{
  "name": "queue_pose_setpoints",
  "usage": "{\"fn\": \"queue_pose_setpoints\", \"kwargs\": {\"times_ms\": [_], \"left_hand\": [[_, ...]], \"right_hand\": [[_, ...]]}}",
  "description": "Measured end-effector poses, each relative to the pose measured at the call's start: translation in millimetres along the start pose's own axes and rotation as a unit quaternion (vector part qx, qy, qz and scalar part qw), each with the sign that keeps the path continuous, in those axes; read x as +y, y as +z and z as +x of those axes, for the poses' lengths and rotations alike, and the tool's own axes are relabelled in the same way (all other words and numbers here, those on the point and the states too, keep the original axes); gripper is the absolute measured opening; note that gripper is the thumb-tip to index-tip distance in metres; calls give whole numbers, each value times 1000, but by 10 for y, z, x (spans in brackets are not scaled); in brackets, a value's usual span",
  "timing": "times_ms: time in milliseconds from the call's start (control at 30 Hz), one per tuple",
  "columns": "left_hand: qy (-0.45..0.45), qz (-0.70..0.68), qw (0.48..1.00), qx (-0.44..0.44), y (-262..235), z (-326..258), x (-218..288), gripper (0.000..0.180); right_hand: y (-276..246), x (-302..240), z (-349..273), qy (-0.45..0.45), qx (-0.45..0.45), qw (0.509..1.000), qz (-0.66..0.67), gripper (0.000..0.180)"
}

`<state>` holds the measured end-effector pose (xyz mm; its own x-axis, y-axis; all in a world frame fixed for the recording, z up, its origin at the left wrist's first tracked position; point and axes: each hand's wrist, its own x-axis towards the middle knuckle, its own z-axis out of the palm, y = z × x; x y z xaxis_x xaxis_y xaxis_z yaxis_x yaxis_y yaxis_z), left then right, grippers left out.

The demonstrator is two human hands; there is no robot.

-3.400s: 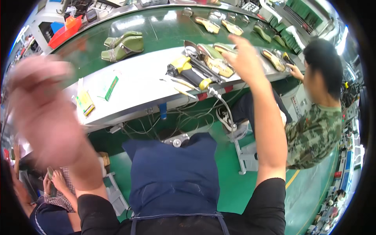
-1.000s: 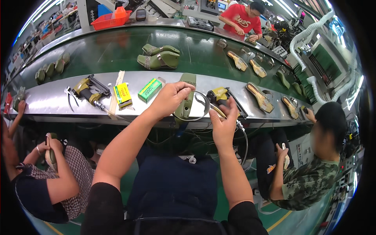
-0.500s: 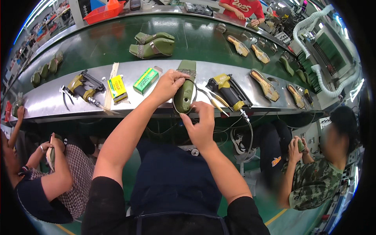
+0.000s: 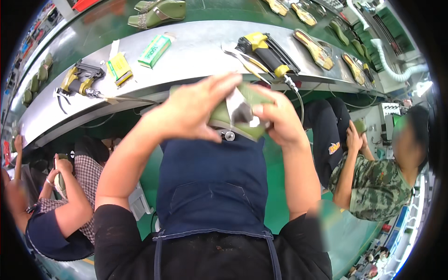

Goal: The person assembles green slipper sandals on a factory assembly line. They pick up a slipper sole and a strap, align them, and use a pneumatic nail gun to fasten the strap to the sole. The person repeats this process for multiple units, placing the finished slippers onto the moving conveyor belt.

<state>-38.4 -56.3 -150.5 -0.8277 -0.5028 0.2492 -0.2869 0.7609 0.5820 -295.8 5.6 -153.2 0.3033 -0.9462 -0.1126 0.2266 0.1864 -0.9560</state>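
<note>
A green shoe last point(image 4: 218, 113) with a shiny strap point(image 4: 237, 106) across it is tilted in front of my apron, off the bench. My left hand point(image 4: 193, 109) grips it from the left, fingers over the top and thumb below, smeared by motion. At the other end, my right hand point(image 4: 284, 119) is closed on the last, its thumb by the strap. Beyond my hands, a yellow-black air stapler point(image 4: 266, 49) lies on the metal bench beside pincers point(image 4: 249, 63).
Left on the bench point(image 4: 200, 39) lie another air stapler point(image 4: 80, 79), a yellow box point(image 4: 119, 70) and a green-white box point(image 4: 154, 51). Lasts with straps point(image 4: 161, 14) stand behind; more lasts point(image 4: 313, 49) lie right. Co-workers sit at both sides, holding lasts. An air hose point(image 4: 301, 100) hangs down.
The last has come off the bench toward my body and turned from upright to slanting. Both hands moved with it, the right now on its far right end. The view has tilted downward.
</note>
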Motion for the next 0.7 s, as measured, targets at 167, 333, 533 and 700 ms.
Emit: {"fn": "queue_pose_setpoints", "kwargs": {"times_ms": [167,333,533,700], "left_hand": [[-94,-230,968,-16,1146,-634,176,109],[-340,-450,825,32,2121,-835,208,92],[-445,-567,689,72,2386,-600,-15,70],[-460,-642,610,68,2532,-466,-192,68]], "right_hand": [[-204,775,-823,199,-45,963,174,70],[-79,1721,-926,150,138,972,-114,64],[-212,2149,-598,149,224,960,-82,48],[-367,2339,-418,90,254,944,-188,50]]}}
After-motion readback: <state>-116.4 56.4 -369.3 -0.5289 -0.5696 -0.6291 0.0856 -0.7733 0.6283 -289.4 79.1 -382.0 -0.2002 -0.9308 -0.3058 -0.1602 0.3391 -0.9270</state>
